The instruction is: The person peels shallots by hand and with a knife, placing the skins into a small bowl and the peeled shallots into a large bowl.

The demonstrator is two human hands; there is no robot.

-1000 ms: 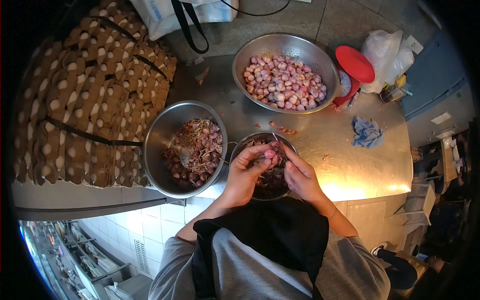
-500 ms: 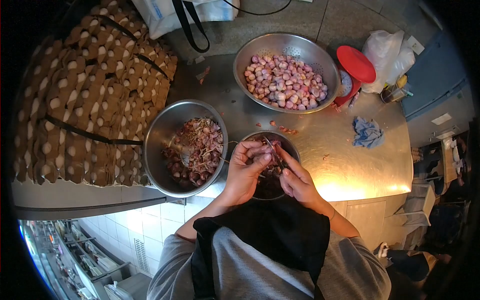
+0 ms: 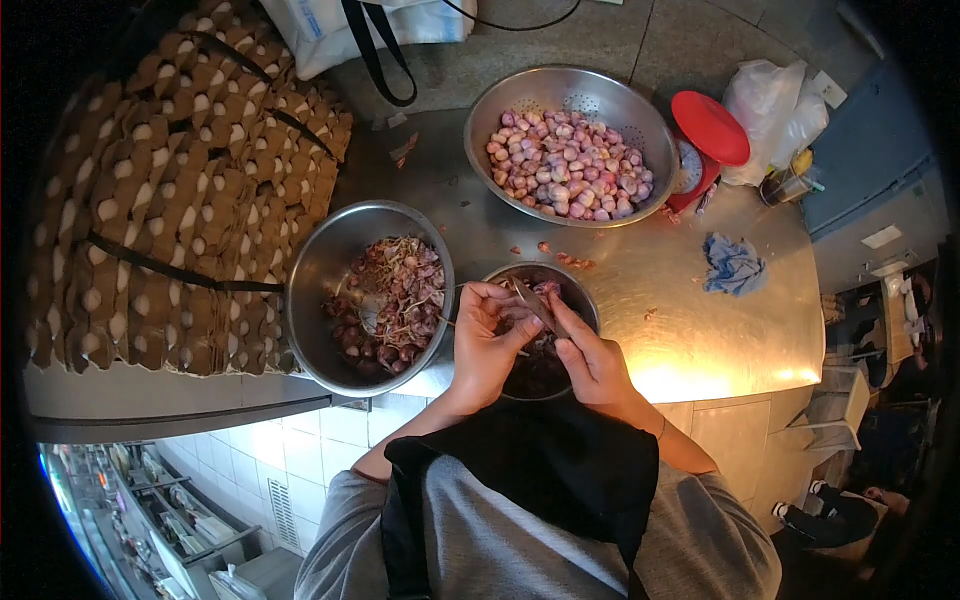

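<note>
Both my hands are close together over a small steel bowl point(image 3: 590, 300) with shallots and peelings in it. My right hand point(image 3: 598, 368) grips a small knife point(image 3: 538, 306), its blade slanting up and left towards my other hand. My left hand point(image 3: 488, 345) is closed, thumb against fingers, around a shallot that the fingers mostly hide. Left of it stands a larger steel bowl point(image 3: 304, 335) of unpeeled shallots point(image 3: 385, 350), loose skins and dry stalks. Beyond my hands, a wide steel colander point(image 3: 650, 120) holds many peeled pinkish shallots point(image 3: 570, 165).
Strapped egg trays point(image 3: 170, 210) are stacked at the left. A red scale point(image 3: 710, 130) stands beside the colander, with plastic bags point(image 3: 765, 110) behind it. A blue cloth point(image 3: 735, 265) and skin scraps lie on the steel table point(image 3: 690, 340). Another person's legs point(image 3: 825, 520) show at lower right.
The knife has turned so that its blade shows broader, and my right hand has shifted slightly. My left hand stays nearly in place. The other person's legs at lower right have moved.
</note>
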